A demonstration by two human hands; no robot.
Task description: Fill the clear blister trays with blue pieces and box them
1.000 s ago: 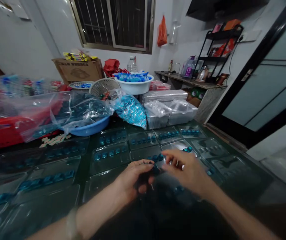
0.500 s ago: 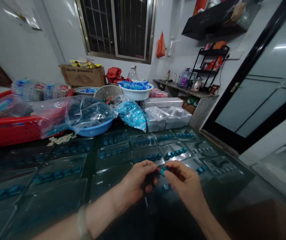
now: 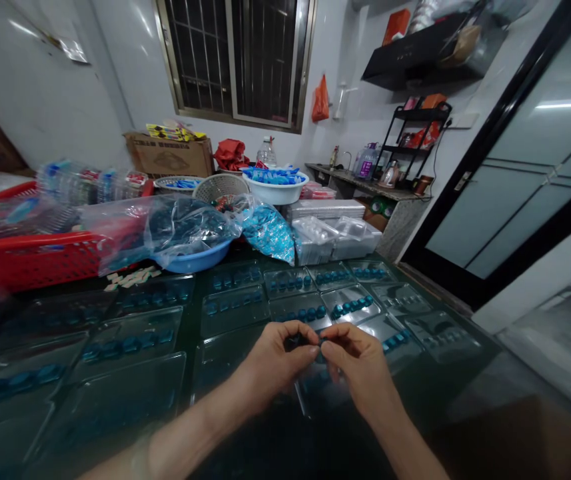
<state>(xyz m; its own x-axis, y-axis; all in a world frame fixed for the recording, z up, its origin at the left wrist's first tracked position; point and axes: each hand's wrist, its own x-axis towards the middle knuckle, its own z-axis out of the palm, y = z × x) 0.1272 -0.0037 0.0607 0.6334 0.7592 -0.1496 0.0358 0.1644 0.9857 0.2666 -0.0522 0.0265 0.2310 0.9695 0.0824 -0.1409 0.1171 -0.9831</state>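
Over the clear plastic trays, my left hand (image 3: 278, 353) and my right hand (image 3: 360, 360) meet fingertip to fingertip. Between them a small teal piece (image 3: 320, 354) barely shows, pinched by the right thumb and fingers. The left thumb and index finger press together right against it; whatever they grip is hidden. Just beyond the hands lies a clear tray (image 3: 332, 297) with a row of teal pieces (image 3: 352, 306). More teal pieces (image 3: 396, 341) sit in a tray beside my right hand. Left of my forearm, a tray (image 3: 115, 393) shows a bare flat surface.
Rows of trays cover the dark green table. Along its back stand a red basket (image 3: 60, 267), a blue basin (image 3: 200, 259) under plastic film, a bag of teal pieces (image 3: 270, 233), a white basin (image 3: 275, 193) of blue items, and stacked clear packaging (image 3: 338, 240). A black-framed door (image 3: 495, 193) stands right.
My hands have drawn closer together and the left fingers have closed in beside the right ones. The teal piece, plainly visible before, is now mostly covered by fingertips. The view has shifted slightly.
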